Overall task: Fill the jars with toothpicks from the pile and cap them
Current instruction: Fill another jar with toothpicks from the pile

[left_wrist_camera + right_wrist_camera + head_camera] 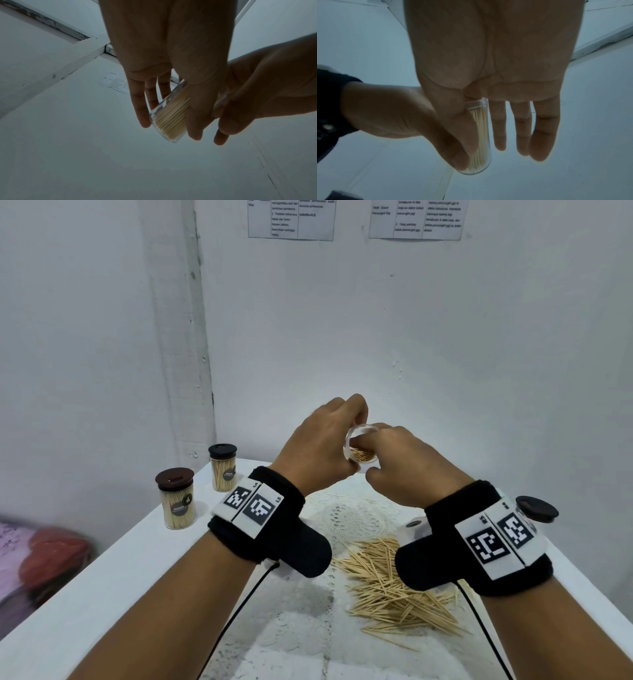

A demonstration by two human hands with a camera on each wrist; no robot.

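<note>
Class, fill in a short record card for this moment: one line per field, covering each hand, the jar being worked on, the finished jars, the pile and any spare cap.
Left hand: holds the open jar, tilted, above the table
Right hand: fingers at the jar's mouth
Open jar contents: toothpicks, partly full
Capped jars: two, upright, far left on the table
Pile: loose toothpicks on the table
Spare cap: dark, behind the right wrist
</note>
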